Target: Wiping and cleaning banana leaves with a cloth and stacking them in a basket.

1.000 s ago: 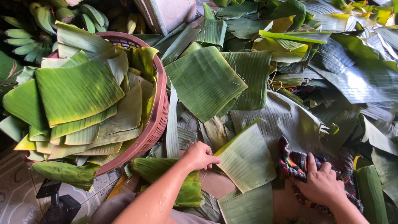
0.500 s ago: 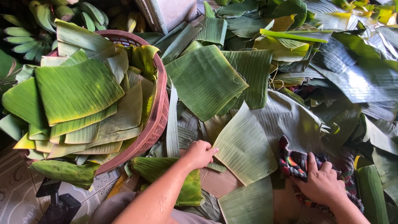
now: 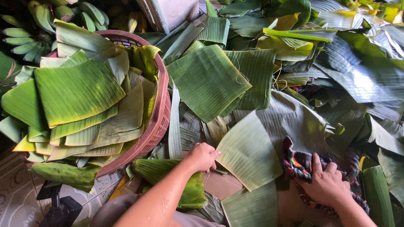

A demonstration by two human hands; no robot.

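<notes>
My left hand (image 3: 203, 157) pinches the near left edge of a pale green banana leaf piece (image 3: 248, 153) that lies underside up in front of me. My right hand (image 3: 326, 185) presses flat on a dark multicoloured cloth (image 3: 299, 162) at the leaf's right side. A round pink plastic basket (image 3: 162, 113) to the left is heaped with cut banana leaf pieces (image 3: 78, 90). A folded green leaf bundle (image 3: 168, 176) lies under my left forearm.
Loose banana leaves (image 3: 210, 80) of many sizes cover the ground ahead and to the right. Bunches of green bananas (image 3: 29, 29) lie at the top left. A brown cardboard sheet (image 3: 221, 185) shows under the leaves near me.
The leaf piece under my left hand has been drawn left and spread out flatter. My right hand with the cloth has shifted slightly on the leaf's right edge.
</notes>
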